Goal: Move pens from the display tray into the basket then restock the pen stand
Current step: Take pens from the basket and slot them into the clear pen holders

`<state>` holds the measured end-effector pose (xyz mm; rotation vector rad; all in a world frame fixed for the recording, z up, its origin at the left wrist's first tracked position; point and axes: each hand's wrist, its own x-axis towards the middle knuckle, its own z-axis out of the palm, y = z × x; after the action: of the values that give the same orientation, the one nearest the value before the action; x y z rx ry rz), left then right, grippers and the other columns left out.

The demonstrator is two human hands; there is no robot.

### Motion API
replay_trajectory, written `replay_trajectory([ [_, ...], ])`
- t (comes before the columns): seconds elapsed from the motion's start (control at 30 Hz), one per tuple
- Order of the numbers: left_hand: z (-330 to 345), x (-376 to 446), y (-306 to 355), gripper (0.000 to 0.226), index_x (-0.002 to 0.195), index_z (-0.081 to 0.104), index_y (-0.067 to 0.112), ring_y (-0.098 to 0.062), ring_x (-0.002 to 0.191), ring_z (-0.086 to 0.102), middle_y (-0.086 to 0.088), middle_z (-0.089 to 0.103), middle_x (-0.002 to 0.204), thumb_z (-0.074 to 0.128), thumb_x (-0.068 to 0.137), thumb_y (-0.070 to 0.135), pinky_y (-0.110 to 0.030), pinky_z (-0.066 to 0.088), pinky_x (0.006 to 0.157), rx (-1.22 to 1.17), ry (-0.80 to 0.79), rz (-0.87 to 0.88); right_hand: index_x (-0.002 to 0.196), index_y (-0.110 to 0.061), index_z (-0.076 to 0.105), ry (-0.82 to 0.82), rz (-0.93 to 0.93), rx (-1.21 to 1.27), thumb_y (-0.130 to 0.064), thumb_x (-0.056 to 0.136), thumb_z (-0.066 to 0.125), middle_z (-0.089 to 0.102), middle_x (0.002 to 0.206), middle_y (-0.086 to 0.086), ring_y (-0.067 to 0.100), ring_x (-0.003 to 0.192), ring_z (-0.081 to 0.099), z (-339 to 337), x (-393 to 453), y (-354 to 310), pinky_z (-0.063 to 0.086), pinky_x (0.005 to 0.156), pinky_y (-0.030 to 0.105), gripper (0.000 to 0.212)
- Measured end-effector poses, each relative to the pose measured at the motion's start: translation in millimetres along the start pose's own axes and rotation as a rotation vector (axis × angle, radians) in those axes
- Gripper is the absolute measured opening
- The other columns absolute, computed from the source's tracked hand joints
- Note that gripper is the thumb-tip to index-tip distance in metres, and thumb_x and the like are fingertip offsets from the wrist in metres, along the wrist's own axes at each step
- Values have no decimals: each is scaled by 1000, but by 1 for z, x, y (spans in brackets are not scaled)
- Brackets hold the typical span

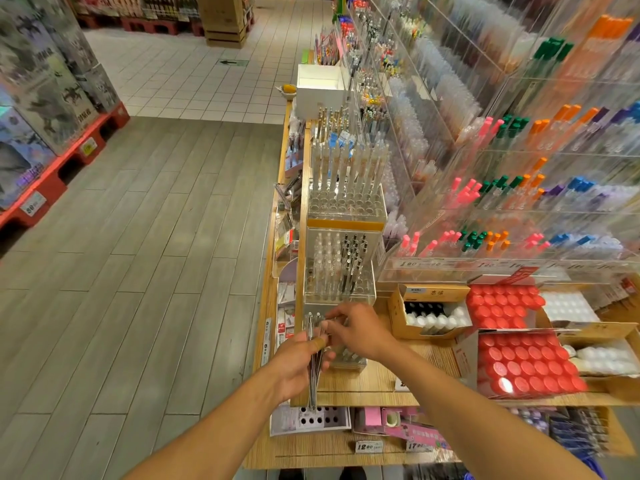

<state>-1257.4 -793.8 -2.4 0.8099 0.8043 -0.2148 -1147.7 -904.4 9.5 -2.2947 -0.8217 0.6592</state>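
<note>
Just below the middle of the frame, the person's left hand has its fingers curled around a bundle of pens, which stand nearly upright with their lower ends reaching down past the edge of the wooden counter. The right hand comes in from the lower right and its fingers pinch the upper part of the same bundle, just over a small clear pen stand on the counter. Directly above, toward the centre of the frame, two taller clear acrylic pen stands hold rows of pens. To the right lie a cardboard box of black and white bottles and trays of red-capped bottles. The basket cannot be made out. At the far right, blurred acrylic racks hold coloured pens.
</note>
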Motion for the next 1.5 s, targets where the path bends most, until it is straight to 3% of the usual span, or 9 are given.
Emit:
replay_trajectory([
  [0.1,2,0,-1,25,121,61,9,-16,66,63,-7,76,89,57,97,6,-27,51,57,4,-23,40,89,-18,70,-76,86,176,-31,90,68,67,72,-9,5,69,65,-5,-1,-6,50,61,16,12],
  [0.27,5,2,0,22,117,62,5,-21,74,70,-16,76,101,52,101,16,-31,57,62,-20,-1,44,91,-14,61,-7,145,354,-24,94,63,69,87,8,26,81,69,-16,-4,-5,55,73,38,11],
  [0.43,-2,5,-5,20,109,56,7,-21,75,61,-9,67,84,46,105,23,-34,48,70,40,211,53,88,-20,53,162,12,206,-27,96,60,65,81,2,17,72,61,-30,-8,8,49,64,28,13],
  [0.63,-6,4,-9,23,114,51,3,-15,60,40,-6,47,77,45,105,23,-29,40,54,12,242,28,87,-26,45,83,-98,-79,-27,97,57,60,77,-7,10,68,57,-23,-14,26,52,62,33,15],
  [0.83,1,6,-10,19,116,54,3,-19,74,51,-9,53,84,40,106,11,-34,46,70,-27,210,91,97,-19,50,0,-148,-287,-27,98,54,63,85,-2,16,74,61,-9,-16,30,55,68,40,9],
  [1.0,-1,7,-15,14,106,68,11,-17,96,62,-4,69,101,60,96,15,-37,48,94,172,222,278,101,-12,68,35,-226,-423,-22,92,61,58,101,2,21,92,57,0,-14,27,49,78,33,15],
  [1.13,-2,9,-15,17,99,75,21,-6,95,69,7,76,97,74,85,13,-14,51,71,250,268,415,96,-13,73,89,-251,-474,-22,92,58,55,96,3,22,93,54,11,-12,27,45,76,30,18],
  [1.3,-3,13,-18,16,92,76,24,-13,85,69,6,75,85,78,81,12,-22,53,74,383,322,504,101,-17,70,127,-265,-437,-34,91,62,53,97,-1,18,96,53,10,-14,38,47,77,29,21],
  [1.5,1,19,-23,23,84,71,33,3,74,68,12,73,79,80,79,13,-8,50,61,570,352,581,114,-23,60,163,-257,-280,-39,88,66,48,115,-11,4,99,51,6,-44,72,45,84,17,31],
])
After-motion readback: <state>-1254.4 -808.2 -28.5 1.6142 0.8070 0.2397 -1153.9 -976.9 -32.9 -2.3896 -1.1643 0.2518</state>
